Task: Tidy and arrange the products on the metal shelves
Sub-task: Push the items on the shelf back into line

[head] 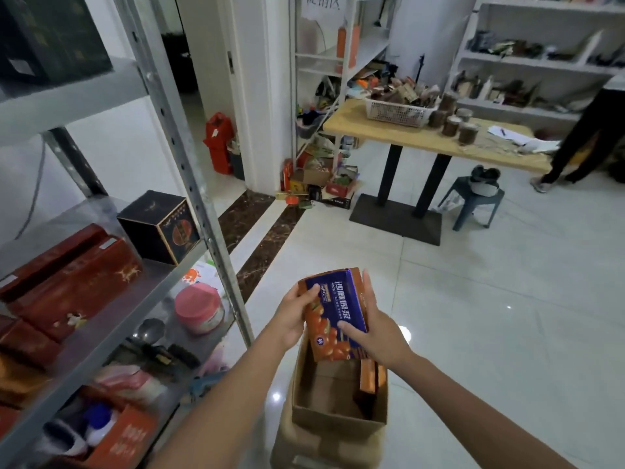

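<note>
I hold an orange and blue product box with both hands above an open cardboard carton on the floor. My left hand grips the box's left edge. My right hand wraps its right side, thumb across the front. An orange pack stands inside the carton. The metal shelf unit is at my left, with red boxes, a black box and a pink-lidded jar on it.
A wooden table with a white basket and jars stands ahead on black legs. A grey stool sits beside it. A person's legs are at far right. Boxes litter the floor by the white shelves.
</note>
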Motion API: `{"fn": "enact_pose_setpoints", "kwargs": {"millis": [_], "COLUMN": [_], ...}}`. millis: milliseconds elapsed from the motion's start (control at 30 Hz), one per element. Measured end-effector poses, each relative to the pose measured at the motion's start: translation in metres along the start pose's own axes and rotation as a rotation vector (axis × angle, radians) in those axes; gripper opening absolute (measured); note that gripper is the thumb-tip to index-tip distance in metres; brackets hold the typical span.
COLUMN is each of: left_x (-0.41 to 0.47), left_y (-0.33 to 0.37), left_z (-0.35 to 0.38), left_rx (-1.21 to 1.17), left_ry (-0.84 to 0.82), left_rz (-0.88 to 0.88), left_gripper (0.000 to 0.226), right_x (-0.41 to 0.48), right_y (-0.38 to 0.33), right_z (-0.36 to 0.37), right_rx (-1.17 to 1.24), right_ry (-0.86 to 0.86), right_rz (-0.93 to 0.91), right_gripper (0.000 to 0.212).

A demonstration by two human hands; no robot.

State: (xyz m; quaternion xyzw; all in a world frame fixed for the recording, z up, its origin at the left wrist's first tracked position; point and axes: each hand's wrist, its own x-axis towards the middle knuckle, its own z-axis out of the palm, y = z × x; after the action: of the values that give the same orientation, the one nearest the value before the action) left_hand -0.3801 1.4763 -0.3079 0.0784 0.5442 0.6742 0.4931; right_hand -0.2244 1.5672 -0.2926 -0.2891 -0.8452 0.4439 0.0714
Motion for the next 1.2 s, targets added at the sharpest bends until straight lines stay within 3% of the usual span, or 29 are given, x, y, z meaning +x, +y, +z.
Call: {"fn": "enact_pose_setpoints", "kwargs": {"millis": [100,267,433,600,867,1067,1200], "left_x": [0.015,0.046,0.071,0.095,0.108,0.120,0.126], "left_y": [-0.017,-0.056,-0.085,-0.119,-0.188,-0.215,-0.223], "left_z": [0.009,-0.020,-0.044,-0.060,-0.088,-0.093,-0.097], "left_rx": [0.268,1.203,1.600,1.741,1.760,1.756,1.777], "left_ry": [0.032,0.155,0.214,0.237,0.195,0.379,0.398], "left_rz": [-0.071,-0.002,0.148,0.182,0.123,0.398,0.419], "left_gripper": [0.049,0.071,0.071,0.073,0.082,0.085,0.088], "right_x": [0.004,0.007,0.018,0.032,0.042,0.063,0.082], "right_y": [0.028,0.086,0.124,0.148,0.191,0.220,0.237], "right_z": [0.018,0.045,0.072,0.104,0.151,0.174,0.182], "right_rx": [-0.139,-0.407,-0.501,-0.553,-0.655,-0.698,-0.784], "right_ry": [0.059,0.098,0.168,0.128,0.086,0.137,0.206], "right_rz": [0.100,0.359,0.507,0.450,0.508,0.547,0.542], "right_gripper": [0.084,0.083,0.081,0.084,0.083,0.080,0.088]}}
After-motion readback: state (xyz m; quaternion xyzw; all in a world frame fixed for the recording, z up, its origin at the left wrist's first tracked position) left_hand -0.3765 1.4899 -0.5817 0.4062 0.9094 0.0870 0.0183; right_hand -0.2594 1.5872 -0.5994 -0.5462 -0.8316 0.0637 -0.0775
